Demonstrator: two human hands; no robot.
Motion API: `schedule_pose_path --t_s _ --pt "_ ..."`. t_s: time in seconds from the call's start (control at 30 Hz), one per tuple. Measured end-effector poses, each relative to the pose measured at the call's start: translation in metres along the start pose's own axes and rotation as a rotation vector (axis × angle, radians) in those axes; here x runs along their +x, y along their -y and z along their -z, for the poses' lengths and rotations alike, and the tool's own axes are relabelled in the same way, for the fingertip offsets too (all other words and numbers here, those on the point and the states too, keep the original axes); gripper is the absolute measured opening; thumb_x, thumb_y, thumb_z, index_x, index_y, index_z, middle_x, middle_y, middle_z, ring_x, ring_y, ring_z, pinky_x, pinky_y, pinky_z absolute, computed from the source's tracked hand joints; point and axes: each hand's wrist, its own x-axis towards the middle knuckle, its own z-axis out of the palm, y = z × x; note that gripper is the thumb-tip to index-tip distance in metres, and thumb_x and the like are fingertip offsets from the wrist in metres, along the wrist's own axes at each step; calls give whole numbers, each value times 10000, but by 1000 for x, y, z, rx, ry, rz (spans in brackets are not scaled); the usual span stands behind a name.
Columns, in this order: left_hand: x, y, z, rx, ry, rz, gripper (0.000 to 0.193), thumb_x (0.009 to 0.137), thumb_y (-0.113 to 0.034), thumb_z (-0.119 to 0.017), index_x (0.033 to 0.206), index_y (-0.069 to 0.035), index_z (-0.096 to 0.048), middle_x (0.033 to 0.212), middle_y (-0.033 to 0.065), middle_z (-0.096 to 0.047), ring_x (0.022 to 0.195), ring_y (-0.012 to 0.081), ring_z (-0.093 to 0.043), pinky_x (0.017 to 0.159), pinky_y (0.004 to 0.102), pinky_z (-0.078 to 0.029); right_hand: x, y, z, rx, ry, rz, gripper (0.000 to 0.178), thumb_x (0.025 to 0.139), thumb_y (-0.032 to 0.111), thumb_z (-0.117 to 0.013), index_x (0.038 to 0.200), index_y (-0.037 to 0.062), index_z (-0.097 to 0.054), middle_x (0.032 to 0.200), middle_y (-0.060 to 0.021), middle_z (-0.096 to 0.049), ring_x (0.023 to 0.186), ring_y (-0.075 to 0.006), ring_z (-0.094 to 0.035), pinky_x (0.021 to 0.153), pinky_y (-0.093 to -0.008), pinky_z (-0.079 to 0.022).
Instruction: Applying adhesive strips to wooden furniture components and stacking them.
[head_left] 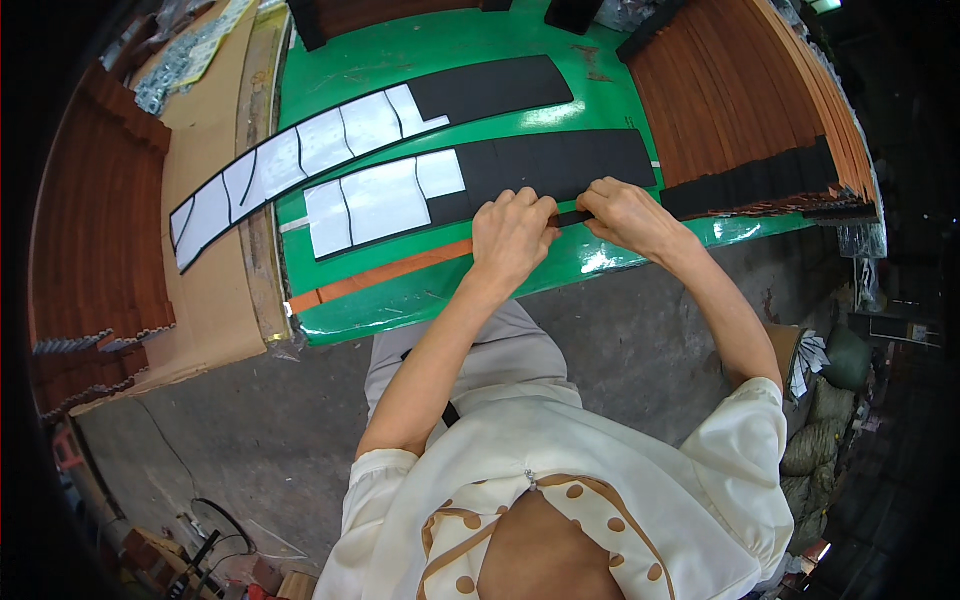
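Along the near edge of the green table lies a long, narrow reddish-brown strip (400, 267). It runs under my left hand (512, 237), whose fingers are bent and closed at the strip. A short dark piece (572, 218) shows between my two hands. My right hand (628, 215) pinches its right end; whether it is one with the brown strip is hidden. Just beyond my hands lies a black panel (560, 163) with white backing sheets (385, 195) on its left part. Farther back is a second black panel (490, 90), likewise partly covered in white sheets.
A tall stack of reddish-brown slats (730, 90) with black ends stands on the right of the green table (350, 62). Another brown stack (95, 220) rises at left on brown cardboard (215, 150). Clear plastic packets (190, 65) lie at the far left.
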Motion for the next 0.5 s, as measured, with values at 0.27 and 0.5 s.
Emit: schedule_pose_path --t_s 0.27,0.5 --pt "-2 0 2 -35 39 11 196 673 -232 -747 813 -124 -663 747 36 -571 755 237 -585 644 387 -473 2 -3 1 81 128 -83 223 668 11 -640 872 0 -552 877 -115 -531 872 -298 -543 731 -407 -478" --pt "-3 -3 -4 -21 59 3 206 669 -236 -749 819 -125 -663 762 34 -573 758 242 -585 651 391 -475 0 4 5 61 186 -184 149 664 35 -618 792 8 -546 862 -126 -532 859 -312 -546 713 -427 -479"
